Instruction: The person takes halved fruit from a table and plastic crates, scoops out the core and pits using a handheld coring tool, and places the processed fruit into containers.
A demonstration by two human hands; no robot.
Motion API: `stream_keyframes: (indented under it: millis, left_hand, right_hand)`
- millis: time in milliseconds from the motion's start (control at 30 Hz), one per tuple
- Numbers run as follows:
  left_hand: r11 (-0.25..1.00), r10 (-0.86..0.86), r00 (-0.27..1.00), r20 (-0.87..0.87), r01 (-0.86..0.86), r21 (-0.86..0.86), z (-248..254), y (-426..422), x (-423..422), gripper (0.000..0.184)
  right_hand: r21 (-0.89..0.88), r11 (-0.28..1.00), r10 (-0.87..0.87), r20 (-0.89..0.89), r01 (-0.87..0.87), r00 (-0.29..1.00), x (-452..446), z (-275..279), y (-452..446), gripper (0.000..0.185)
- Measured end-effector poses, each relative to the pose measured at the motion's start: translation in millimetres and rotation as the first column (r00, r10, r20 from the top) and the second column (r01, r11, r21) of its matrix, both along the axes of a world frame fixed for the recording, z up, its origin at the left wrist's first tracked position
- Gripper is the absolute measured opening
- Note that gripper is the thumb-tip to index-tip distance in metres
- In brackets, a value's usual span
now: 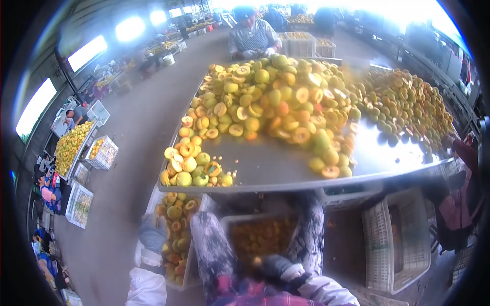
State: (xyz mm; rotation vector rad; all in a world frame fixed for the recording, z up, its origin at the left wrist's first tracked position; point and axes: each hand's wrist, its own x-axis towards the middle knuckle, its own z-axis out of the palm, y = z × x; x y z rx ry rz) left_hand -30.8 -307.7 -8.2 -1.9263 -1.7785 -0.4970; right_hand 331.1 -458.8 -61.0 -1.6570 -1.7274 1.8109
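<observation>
My left hand (pixel 153 232), in a grey glove, is at the left side of a white crate (pixel 200 279) that holds halved and whole yellow-green fruit (pixel 176 227). I cannot make out its fingers. In a similar glove, my right hand (pixel 275 266) is low between my knees, its fingers curled around something small and yellowish (pixel 256 261) that is too blurred to name. Beneath it, in shadow, is another crate (pixel 228 220) with small brownish-yellow pieces. In front of me a metal table (pixel 265 171) bears a large heap of halved fruit (pixel 301 97), with a smaller cluster (pixel 190 166) at its near left corner.
A second fruit pile (pixel 408 102) covers the table's right part, beside a person's sleeve (pixel 464 153). Across the table sits another person (pixel 252 35). Nested white crates (pixel 395 242) stand on the floor to my right. Other fruit tables (pixel 74 145) and workers line the left.
</observation>
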Motion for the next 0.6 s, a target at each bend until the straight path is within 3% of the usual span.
stream_keyframes:
  millis: [33,67,133,167,233,267,300,367,400,500,567,600]
  left_hand:
    - [0.928,-0.262,0.965,0.021,0.246,0.278,18.8,17.6,15.4,0.020]
    - [0.928,-0.259,0.965,0.029,0.241,0.283,37.4,40.3,34.2,0.020]
    - [0.945,-0.319,0.907,0.275,0.325,0.024,64.3,103.4,87.1,0.020]
    - [0.918,-0.382,0.923,-0.047,0.385,0.093,31.5,160.5,79.3,0.023]
    - [0.817,-0.370,0.744,-0.556,0.546,0.187,-38.0,307.7,82.1,0.028]
    - [0.928,-0.314,0.945,-0.089,0.285,-0.241,-13.2,320.1,139.1,0.038]
    - [0.830,-0.164,0.889,-0.428,-0.110,-0.547,-42.4,386.3,150.5,0.045]
    - [0.810,-0.435,0.729,-0.529,0.060,-0.584,-145.2,545.2,97.8,0.052]
    - [0.633,-0.217,0.765,-0.606,-0.362,-0.684,-74.9,473.0,176.3,0.057]
    - [0.596,-0.217,0.860,-0.462,-0.258,-0.760,-173.2,540.3,138.0,0.065]
    - [0.737,-0.257,0.898,-0.358,-0.057,-0.673,-193.2,534.0,111.7,0.078]
    - [0.739,-0.260,0.897,-0.357,-0.052,-0.672,-183.0,542.8,121.8,0.078]
  right_hand:
    - [-0.039,0.992,-0.122,-0.147,0.117,0.982,-2.4,-11.0,-2.4,0.038]
    - [-0.100,0.969,-0.244,-0.281,0.224,0.928,-2.4,-23.1,-4.4,0.037]
    - [0.196,0.941,-0.226,-0.246,0.276,0.943,-4.3,-41.4,6.4,0.042]
    - [0.222,0.911,-0.298,-0.230,0.349,0.926,-1.2,-49.4,14.8,0.042]
    - [0.209,0.814,-0.518,-0.158,0.542,0.840,17.7,-65.2,49.2,0.042]
    - [0.206,0.739,-0.638,-0.091,0.641,0.765,35.8,-76.4,66.4,0.042]
    - [0.190,0.658,-0.741,-0.006,0.728,0.672,56.0,-87.2,81.9,0.042]
    - [0.144,0.501,-0.862,0.168,0.853,0.478,99.4,-108.2,104.0,0.042]
    - [0.109,0.443,-0.882,0.232,0.890,0.410,119.7,-116.1,115.1,0.042]
    - [0.023,0.329,-0.890,0.342,0.944,0.301,160.2,-137.6,138.2,0.042]
    - [-0.019,0.304,-0.876,0.386,0.953,0.287,167.3,-143.9,145.8,0.043]
    - [-0.036,0.288,-0.873,0.401,0.957,0.278,171.3,-145.1,147.4,0.043]
